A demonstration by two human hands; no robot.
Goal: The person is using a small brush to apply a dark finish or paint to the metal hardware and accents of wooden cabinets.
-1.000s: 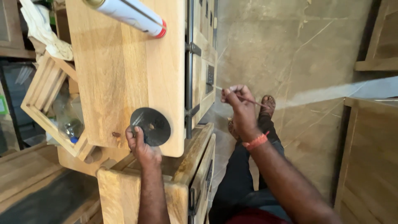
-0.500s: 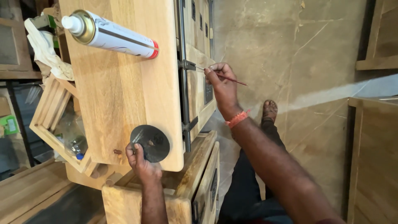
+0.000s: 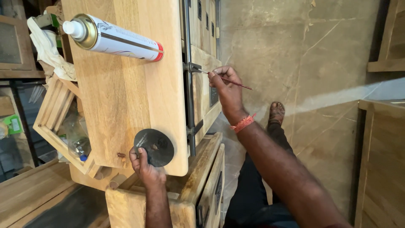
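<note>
1. The right hand (image 3: 228,95) holds a thin brush (image 3: 230,80); its fingers (image 3: 216,77) are closed in a pencil pinch near the front of the shaft, tip at the dark metal hinge (image 3: 190,67).
2. The brush looks light, stiff and slender; grip it near the tip for control.
3. The left hand (image 3: 145,171) holds a dark round disc (image 3: 154,147); fingers closed on its lower edge, flat against the oak panel (image 3: 126,88).
4. The disc appears thin and rigid; hold it by the rim.
5. A spray can (image 3: 114,39) lies on the panel, well above the left fingers.
</note>
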